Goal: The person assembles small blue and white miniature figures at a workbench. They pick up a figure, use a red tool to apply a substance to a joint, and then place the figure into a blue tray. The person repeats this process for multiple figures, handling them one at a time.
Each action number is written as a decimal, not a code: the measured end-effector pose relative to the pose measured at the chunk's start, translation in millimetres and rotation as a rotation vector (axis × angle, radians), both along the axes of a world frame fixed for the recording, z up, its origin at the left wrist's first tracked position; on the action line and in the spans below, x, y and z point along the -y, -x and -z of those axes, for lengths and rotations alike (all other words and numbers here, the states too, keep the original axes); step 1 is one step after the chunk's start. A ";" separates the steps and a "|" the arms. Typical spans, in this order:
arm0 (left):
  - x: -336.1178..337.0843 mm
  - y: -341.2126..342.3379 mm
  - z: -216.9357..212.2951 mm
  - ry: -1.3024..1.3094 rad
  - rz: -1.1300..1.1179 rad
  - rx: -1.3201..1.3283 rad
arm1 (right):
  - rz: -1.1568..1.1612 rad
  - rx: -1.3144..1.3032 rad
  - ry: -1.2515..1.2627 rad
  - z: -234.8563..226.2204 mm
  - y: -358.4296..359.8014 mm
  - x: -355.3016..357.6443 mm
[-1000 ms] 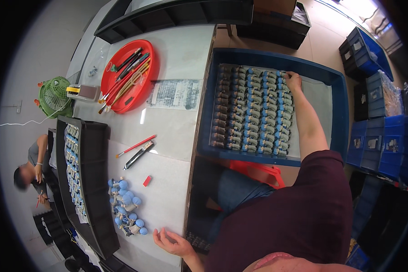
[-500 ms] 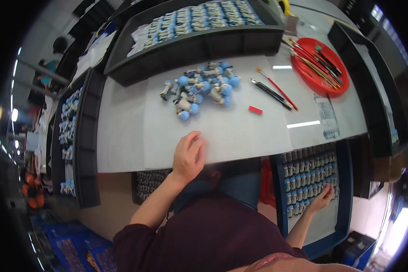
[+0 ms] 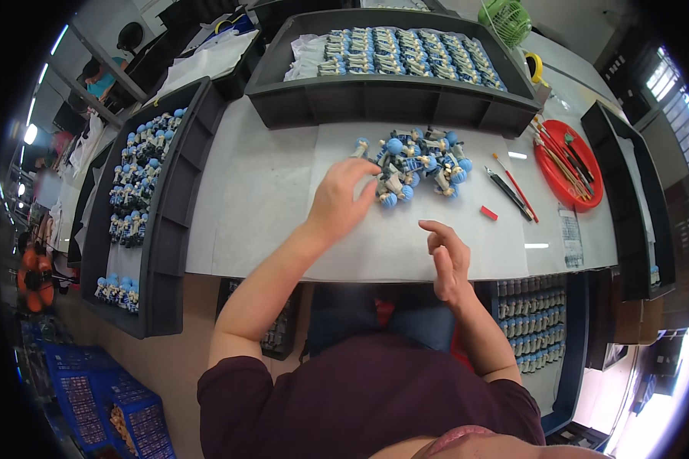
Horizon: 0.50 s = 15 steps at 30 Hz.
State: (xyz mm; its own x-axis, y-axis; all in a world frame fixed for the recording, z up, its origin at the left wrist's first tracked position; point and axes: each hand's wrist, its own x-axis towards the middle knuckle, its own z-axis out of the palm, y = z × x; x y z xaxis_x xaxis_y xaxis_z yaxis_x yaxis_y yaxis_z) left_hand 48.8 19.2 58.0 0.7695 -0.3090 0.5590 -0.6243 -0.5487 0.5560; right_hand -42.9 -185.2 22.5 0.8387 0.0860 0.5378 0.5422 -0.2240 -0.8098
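A loose heap of small figurines with round light-blue heads [image 3: 415,162] lies on the white-covered table. At the heap's left edge is my left hand [image 3: 342,200], its fingertips right beside the nearest figurines and its thumb apart from the fingers. Whether those fingertips touch a figurine is hard to make out. My right hand [image 3: 451,262] hovers over the table's front edge, in front of the heap. Its index finger points left and the thumb stands away from it, with nothing visible between them.
Rows of figurines fill a large grey tray [image 3: 394,99] behind the heap. A grey crate [image 3: 164,237] stands left, a blue tray [image 3: 578,367] of figurines lower right. A red bowl [image 3: 601,180] of brushes, a black pen [image 3: 509,193], a red brush [image 3: 518,191] and a red block [image 3: 488,213] lie right.
My right hand has come up from the blue tray at the lower right to the table's front edge. My left hand has moved forward to the heap. The view has shifted.
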 end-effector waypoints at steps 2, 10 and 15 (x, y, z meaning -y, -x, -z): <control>-15.1 -37.4 -2.0 0.026 -0.152 -0.223 | -0.028 -0.017 0.038 -2.6 -10.1 -26.0; -27.9 -121.4 34.3 -0.175 -0.198 -0.507 | 0.093 -0.154 0.100 16.9 -11.7 -37.1; -36.7 -122.6 37.5 -0.038 -0.146 -0.546 | 0.079 -0.160 0.125 15.8 -10.9 -37.7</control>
